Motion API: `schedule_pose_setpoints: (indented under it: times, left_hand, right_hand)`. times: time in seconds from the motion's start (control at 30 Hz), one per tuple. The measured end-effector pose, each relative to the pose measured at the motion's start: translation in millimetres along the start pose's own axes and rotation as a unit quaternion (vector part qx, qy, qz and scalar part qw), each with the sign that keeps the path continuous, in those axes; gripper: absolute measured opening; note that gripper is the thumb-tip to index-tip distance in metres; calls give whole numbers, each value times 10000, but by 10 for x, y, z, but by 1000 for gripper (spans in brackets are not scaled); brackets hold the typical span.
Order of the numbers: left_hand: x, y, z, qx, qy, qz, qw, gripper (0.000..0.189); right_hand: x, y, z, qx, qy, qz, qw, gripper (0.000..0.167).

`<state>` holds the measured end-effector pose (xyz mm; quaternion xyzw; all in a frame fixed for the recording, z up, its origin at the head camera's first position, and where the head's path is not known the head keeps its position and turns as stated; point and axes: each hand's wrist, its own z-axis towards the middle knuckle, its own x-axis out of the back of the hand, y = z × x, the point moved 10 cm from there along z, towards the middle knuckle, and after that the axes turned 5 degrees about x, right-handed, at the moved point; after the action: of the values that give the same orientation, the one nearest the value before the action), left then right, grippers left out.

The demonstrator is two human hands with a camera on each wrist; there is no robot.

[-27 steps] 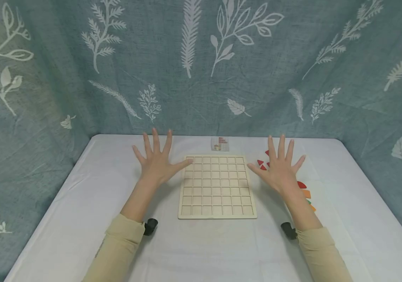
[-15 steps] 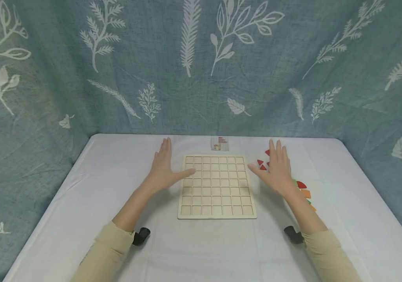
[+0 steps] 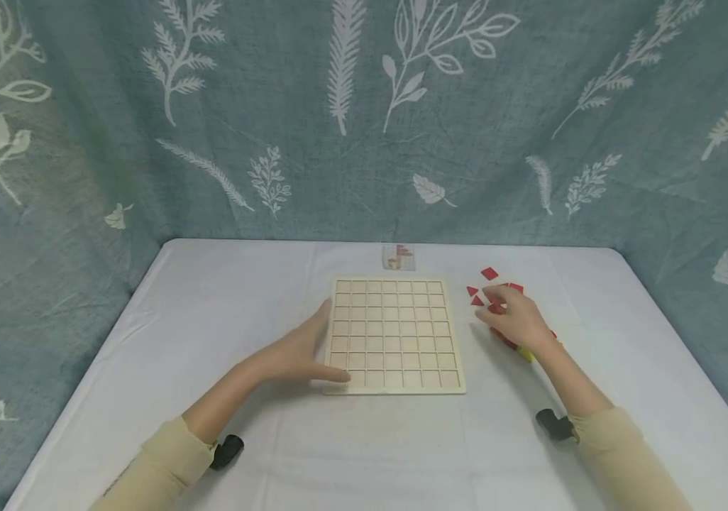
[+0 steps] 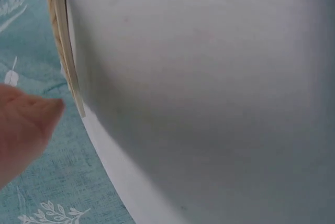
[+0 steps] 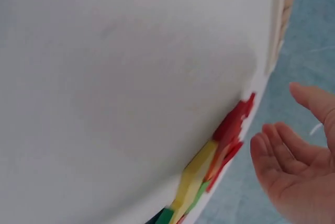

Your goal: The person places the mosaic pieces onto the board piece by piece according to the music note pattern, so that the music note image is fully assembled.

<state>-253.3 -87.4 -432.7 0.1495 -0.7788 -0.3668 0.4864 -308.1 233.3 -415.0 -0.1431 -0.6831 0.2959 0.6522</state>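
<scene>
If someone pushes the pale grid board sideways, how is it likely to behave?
The pale grid board seems stiff: its edges run straight. Lying flat and broad, it would probably slide rather than tip or roll. The creased white cloth beneath might bunch slightly.

A curtained-off table (image 3: 364, 447), its wider setting hidden from us.
We see blue-green fabric (image 3: 351, 170) with white leaf prints hanging behind and along both sides of the white-covered table; whether home or lab, we cannot tell.
</scene>
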Motion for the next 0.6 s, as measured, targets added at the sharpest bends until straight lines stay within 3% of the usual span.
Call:
schedule_pose_setpoints:
  times: [0.17, 0.6]
  left_hand:
    - [-117, -76, -18, 43, -379, 284, 9989, 134]
    - [-167, -93, -49, -54, -485, 632, 9968, 131]
  right_hand:
    - [-1, 147, 39, -218, -16, -62, 9997, 44]
    - [88, 375, 60, -429, 102, -267, 9987, 41]
